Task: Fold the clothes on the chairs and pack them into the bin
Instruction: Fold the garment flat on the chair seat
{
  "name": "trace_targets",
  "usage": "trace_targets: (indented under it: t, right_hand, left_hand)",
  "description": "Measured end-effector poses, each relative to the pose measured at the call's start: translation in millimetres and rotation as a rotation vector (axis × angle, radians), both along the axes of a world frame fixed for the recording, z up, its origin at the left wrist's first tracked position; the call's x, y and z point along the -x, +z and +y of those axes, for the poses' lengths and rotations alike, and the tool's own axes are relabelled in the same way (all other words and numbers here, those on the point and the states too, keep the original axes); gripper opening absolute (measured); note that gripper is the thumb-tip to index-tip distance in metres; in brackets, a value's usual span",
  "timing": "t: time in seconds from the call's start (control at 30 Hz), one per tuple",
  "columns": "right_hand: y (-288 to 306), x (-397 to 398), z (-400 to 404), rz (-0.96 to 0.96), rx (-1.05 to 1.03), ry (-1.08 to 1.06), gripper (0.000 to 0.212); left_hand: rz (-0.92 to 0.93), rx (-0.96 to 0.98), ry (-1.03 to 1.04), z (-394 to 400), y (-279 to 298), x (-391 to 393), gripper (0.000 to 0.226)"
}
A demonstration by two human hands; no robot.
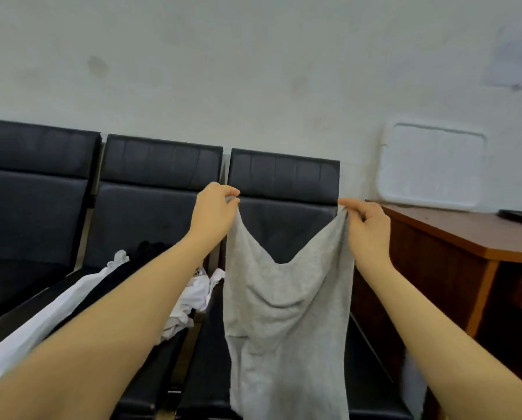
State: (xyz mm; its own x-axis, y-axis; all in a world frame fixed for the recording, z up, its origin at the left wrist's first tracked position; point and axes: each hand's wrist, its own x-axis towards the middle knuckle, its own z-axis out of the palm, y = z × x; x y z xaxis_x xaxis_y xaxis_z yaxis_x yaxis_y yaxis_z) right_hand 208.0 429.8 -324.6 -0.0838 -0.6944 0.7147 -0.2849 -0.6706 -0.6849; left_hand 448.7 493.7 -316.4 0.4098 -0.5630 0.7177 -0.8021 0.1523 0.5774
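A: Logging item 1: soft grey knit sleeveless top (pixel 287 313), held up in the air in front of the right-most of 3 black padded chairs (pixel 284 177). Status?

B: Unfolded. Left hand (pixel 215 212) pinches 1 top corner, right hand (pixel 367 225) pinches the other; both closed on the fabric, arms stretched fwd. Neckline sags in a deep V btwn them, body hangs straight down, hem out of frame at the bottom.

A: Item 2?

B: Heap on the middle chair seat: crumpled white garments (pixel 193 298) w/ a black garment (pixel 150 250) behind. Looks like 2 or more pcs, exact count can't tell. None folded. A long white cloth (pixel 41 322) trails toward the lower left, partly hidden by the left forearm.

A: Bin?

B: Not in view. A white flat plastic lid (pixel 432 168) leans on the wall above a brown wooden desk (pixel 465 234) to the right; may belong to it, unconfirmed.

A: Progress est.?

B: Early, I'd judge. 0 folded pcs visible, nothing seen packed. Left to do: fold the grey top, fold the heap, pack all.
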Motion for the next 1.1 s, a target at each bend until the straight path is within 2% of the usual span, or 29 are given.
trace_targets:
  t: [0.1, 0.27, 0.4, 0.57, 0.67, 0.73, 0.8, 0.9, 1.0, 1.1]
  right_hand:
    - [13, 14, -2, -0.002, 0.004, -0.053, 0.027]
    - [13, 38, -6, 0.126, 0.024, -0.137, 0.028]
    - [2, 49, -13, 0.264, 0.033, -0.192, 0.028]
    - [-21, 61, -24, 0.418, -0.025, -0.258, 0.027]
    - [-35, 66, -31, 0.463, -0.063, -0.299, 0.023]
    - [-44, 67, -35, 0.483, -0.057, -0.326, 0.023]
    - [-51, 68, -36, 0.503, -0.036, -0.383, 0.021]
    - [-57, 69, -39, 0.517, -0.013, -0.466, 0.015]
    - [-61, 64, -42, 0.458, -0.113, -0.354, 0.013]
    - [-67, 59, -45, 0.441, -0.191, -0.298, 0.026]
  left_hand:
    - [-0.008, 0.064, 0.026, 6, 8, -4, 0.026]
    - [0.157, 0.154, 0.004, 14, 8, 2, 0.029]
    - [0.12, 0.059, -0.019, 10, -3, 1, 0.032]
    - [0.0, -0.18, 0.0, 1, -27, -18, 0.034]
    - [-0.102, -0.33, 0.022, -3, -41, -29, 0.019]
    - [-0.158, -0.38, 0.05, -3, -48, -32, 0.035]
    - [-0.171, -0.384, 0.053, -2, -55, -34, 0.039]
    - [-0.137, -0.346, 0.052, -4, -66, -36, 0.031]
    - [-0.055, -0.262, 0.035, -6, -77, -35, 0.013]
    - [-0.093, -0.264, 0.052, -8, -87, -34, 0.017]
